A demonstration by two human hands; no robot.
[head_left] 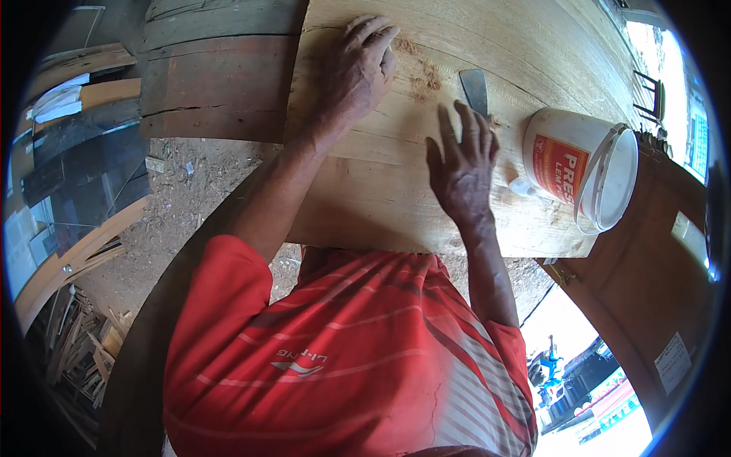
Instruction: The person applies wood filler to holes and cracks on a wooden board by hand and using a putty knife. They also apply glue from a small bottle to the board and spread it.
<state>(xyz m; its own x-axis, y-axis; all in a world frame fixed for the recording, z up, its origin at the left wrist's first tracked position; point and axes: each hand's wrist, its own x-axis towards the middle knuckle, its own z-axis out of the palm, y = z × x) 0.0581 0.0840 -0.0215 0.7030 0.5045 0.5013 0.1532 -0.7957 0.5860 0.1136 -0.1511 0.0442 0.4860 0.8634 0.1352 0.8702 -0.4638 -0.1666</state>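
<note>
A broad pale wooden board lies in front of me. On its far left part my left hand rests with the fingers curled and pressed together; what they hold, if anything, is hidden. My right hand is over the board's middle, fingers spread. Just beyond its fingertips lies a flat grey metal scraper blade; the fingers overlap its near end, and I cannot tell whether they touch it. Reddish-brown crumbs or paste are smeared on the wood between the hands.
A white plastic bucket with a red label and wire handle is on the board's right side, a small whitish translucent piece beside it. Dark planks adjoin at left. Scrap wood is heaped at lower left; a brown panel stands right.
</note>
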